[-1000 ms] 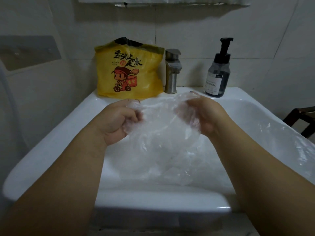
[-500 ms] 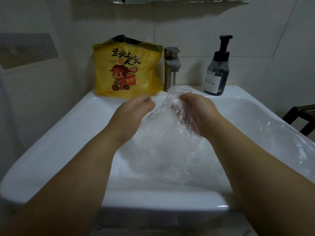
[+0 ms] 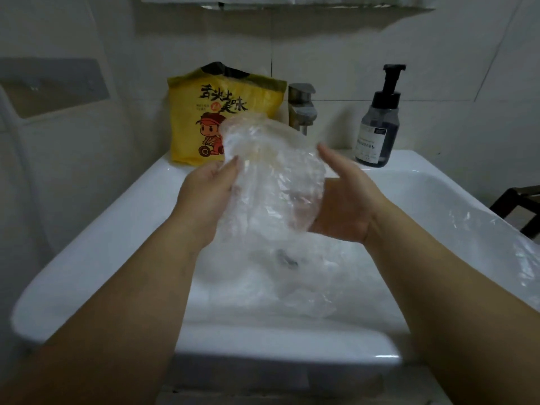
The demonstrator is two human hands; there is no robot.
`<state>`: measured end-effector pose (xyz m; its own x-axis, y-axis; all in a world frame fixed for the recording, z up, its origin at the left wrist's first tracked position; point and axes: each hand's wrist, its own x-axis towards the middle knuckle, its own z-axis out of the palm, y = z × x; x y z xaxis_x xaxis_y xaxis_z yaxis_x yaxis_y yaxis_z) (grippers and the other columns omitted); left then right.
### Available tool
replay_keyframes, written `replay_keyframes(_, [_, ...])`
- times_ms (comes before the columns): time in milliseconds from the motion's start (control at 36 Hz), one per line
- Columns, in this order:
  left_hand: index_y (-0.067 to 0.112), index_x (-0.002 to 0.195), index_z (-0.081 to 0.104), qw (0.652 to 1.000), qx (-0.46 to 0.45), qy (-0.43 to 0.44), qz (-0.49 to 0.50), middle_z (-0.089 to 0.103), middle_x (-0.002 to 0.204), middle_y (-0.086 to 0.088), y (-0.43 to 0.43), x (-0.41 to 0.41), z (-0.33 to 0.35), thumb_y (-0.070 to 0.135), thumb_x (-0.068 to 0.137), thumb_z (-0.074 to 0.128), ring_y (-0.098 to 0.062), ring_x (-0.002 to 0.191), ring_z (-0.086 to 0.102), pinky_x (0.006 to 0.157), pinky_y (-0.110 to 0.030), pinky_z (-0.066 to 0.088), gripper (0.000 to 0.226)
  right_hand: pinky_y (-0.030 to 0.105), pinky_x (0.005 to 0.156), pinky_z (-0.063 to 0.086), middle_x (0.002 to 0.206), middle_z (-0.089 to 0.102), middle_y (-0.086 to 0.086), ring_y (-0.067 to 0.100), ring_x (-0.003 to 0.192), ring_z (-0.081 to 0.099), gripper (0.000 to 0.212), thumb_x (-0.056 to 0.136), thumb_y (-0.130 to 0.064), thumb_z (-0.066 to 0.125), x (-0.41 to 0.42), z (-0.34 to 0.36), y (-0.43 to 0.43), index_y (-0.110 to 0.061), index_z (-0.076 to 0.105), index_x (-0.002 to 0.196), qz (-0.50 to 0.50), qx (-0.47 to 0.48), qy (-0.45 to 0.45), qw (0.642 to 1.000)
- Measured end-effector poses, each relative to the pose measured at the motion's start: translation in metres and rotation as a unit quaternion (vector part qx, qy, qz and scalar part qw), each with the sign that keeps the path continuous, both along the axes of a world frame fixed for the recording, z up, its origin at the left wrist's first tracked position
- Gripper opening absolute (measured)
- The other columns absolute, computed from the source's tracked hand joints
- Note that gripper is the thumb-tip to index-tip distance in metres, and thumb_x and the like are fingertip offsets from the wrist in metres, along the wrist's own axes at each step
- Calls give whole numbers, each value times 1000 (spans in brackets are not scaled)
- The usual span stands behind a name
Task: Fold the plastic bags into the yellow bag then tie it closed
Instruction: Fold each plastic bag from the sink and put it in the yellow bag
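One clear bag has been raised higher than a moment ago and is held above the sink, gripped by the fingers of the left hand, with the right hand laid flat against it. Folding isn't finished. One yellow bag is parked far left; loose clear plastic below can't be counted.

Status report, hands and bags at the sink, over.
Left hand grips clear bag, right hand backs it, fingers hidden. Yellow bag upright behind, by faucet. More plastic lies in basin.
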<state>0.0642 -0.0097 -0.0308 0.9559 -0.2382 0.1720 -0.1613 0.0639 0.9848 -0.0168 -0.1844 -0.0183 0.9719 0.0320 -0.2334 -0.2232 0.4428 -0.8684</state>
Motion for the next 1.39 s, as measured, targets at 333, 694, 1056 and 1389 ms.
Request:
replay_keyframes(333, [16,103,72,979,-140,148,18,74,101,-1,6,14,1,45,88,65,-19,99,68,96,-38,51,33,39,70,58,111,68,16,29,98,68,41,101,-30,45,10,-1,-4,-4,48,132,-267,131,33,954])
replay_keyframes(694, [41,126,53,999,-43,-18,-26,64,107,11,16,15,0,17,100,50,-2,89,63,69,-17,51,35,33,73,57,98,63,12,21,82,62,32,95,-2,51,3,1,-5,-9,57,126,-229,-22,-92,969])
replay_keyframes(1056, [25,96,69,977,169,-120,41,62,84,7,25,13,-11,11,79,77,-6,72,57,69,-17,43,24,31,74,54,101,66,15,22,81,61,33,91,-16,63,-1,-13,-10,-6,61,123,-154,-526,-66,834])
replay_keyframes(1389, [20,114,61,998,-25,53,-22,68,115,-4,21,18,0,11,96,52,-22,99,66,70,-30,55,22,39,85,56,104,63,15,27,96,64,9,96,-15,55,5,-5,-8,-7,57,93,-193,-203,-116,953])
